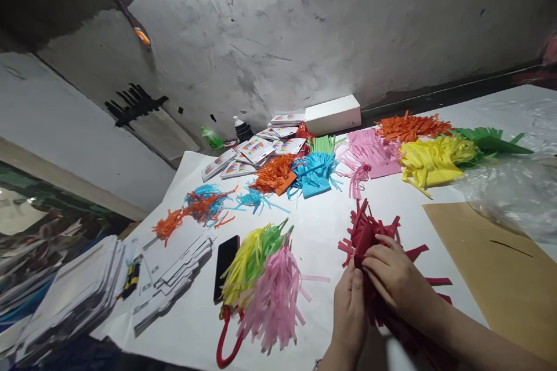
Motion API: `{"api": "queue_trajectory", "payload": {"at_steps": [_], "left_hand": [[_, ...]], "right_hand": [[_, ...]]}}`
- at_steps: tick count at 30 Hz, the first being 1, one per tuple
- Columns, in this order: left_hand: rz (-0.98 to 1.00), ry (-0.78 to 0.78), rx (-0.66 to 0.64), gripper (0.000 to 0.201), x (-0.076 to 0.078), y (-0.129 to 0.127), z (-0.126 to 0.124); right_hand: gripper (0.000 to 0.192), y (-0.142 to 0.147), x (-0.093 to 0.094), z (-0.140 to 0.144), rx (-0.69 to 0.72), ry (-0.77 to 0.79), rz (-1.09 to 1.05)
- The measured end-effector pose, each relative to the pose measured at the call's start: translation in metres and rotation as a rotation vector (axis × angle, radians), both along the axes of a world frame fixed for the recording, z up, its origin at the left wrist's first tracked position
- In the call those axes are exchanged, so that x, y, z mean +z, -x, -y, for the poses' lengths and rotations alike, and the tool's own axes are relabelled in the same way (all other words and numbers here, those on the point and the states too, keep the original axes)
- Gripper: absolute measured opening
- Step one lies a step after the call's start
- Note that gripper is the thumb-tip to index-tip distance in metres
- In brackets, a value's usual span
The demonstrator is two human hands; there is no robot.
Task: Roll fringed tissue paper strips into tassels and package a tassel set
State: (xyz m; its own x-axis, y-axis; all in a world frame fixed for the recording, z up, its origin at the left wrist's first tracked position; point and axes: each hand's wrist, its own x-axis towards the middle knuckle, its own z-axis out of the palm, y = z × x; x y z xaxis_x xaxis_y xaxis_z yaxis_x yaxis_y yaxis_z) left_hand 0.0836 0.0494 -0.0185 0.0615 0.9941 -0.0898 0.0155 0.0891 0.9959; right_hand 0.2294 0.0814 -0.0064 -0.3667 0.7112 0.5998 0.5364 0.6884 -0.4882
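Both hands work on a bundle of dark red fringed paper strips [365, 229] near the front of the white table [313, 226]. My left hand [350, 307] pinches the bundle from below left. My right hand [394, 275] lies over it from the right, fingers closed on the strips. Loose red strips fan out above and to the right of the hands. Just left of my hands lies a finished tassel of pink, yellow and green strips [265, 272] with red-handled scissors [228, 342] under it.
A black phone [226, 266] lies beside the tassel. Piles of fringed paper in orange, blue, pink, yellow and green [430, 159] sit farther back, with a white box [333, 115], card packs and bottles. Brown card [500, 272], clear plastic at right; white card stacks [78, 293] at left.
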Motion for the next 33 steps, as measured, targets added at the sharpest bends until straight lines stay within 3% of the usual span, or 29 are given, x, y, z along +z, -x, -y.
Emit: {"api": "queue_trajectory", "payload": {"at_steps": [7,14,23,27,33], "left_hand": [[-0.003,0.041,0.038,0.053,-0.001,0.002,0.003],[-0.003,0.002,0.011,0.05,-0.005,0.008,-0.002],[0.0,-0.021,-0.048,0.043,0.005,0.005,-0.004],[-0.05,-0.051,-0.057,0.037,0.007,0.005,-0.008],[-0.279,-0.229,-0.114,0.024,0.012,0.011,-0.017]], "right_hand": [[0.023,-0.007,0.002,-0.005,0.036,0.085,-0.093],[0.021,-0.011,0.012,-0.006,0.049,0.307,-0.185],[0.018,-0.022,0.02,-0.018,0.091,0.569,-0.158],[0.019,-0.026,0.025,-0.019,0.111,0.513,-0.068],[0.019,-0.035,0.029,-0.017,0.008,0.219,0.034]]}}
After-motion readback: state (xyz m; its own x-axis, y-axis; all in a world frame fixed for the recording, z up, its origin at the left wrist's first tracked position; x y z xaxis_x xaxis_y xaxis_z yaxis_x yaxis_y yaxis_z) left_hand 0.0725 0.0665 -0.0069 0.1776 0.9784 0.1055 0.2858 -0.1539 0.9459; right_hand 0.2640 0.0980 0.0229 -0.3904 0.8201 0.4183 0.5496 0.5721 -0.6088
